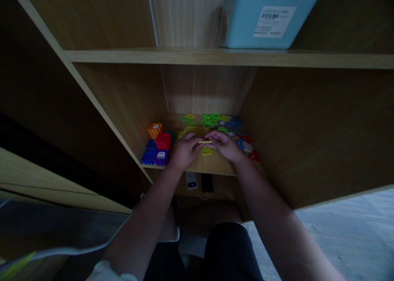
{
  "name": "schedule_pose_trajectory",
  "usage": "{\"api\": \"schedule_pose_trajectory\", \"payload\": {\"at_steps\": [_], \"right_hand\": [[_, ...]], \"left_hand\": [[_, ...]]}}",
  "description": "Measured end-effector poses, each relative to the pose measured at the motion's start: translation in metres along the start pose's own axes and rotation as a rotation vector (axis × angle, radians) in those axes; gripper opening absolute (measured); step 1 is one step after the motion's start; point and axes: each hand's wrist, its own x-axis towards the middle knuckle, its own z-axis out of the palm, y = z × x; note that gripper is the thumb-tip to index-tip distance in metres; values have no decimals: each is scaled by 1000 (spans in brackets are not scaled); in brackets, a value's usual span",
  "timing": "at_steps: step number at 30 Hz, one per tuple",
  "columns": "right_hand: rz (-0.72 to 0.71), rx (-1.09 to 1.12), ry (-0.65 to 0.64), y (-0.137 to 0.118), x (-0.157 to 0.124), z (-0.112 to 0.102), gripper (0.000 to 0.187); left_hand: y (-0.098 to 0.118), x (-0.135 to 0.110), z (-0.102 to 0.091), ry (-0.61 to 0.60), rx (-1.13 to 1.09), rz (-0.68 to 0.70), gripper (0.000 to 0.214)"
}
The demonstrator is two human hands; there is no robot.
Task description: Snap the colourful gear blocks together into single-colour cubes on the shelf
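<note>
Currently my left hand (186, 148) and right hand (226, 146) pinch 1 yellow tile (205, 141); interlocking blocks (163, 141) stand left, loose tiles (210, 119) behind, shelf (184, 56) above.

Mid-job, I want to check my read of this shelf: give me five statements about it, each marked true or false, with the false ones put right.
1. A thin yellow piece is between the left hand and the right hand. True.
2. The light-blue bin stands lower than the hands. False: the light-blue bin stands on the upper shelf, above them.
3. Bright green pieces lie farther back than both hands. True.
4. The orange block is right of the hands. False: the orange block is to their left.
5. A white device shows below the hands. True.
</note>
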Motion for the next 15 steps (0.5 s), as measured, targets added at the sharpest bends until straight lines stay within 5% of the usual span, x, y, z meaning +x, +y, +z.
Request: {"api": "schedule_pose_trajectory", "payload": {"at_steps": [15], "right_hand": [[10,-60,-6,1,2,-3,30]], "left_hand": [[3,1,2,-5,3,63,7]]}}
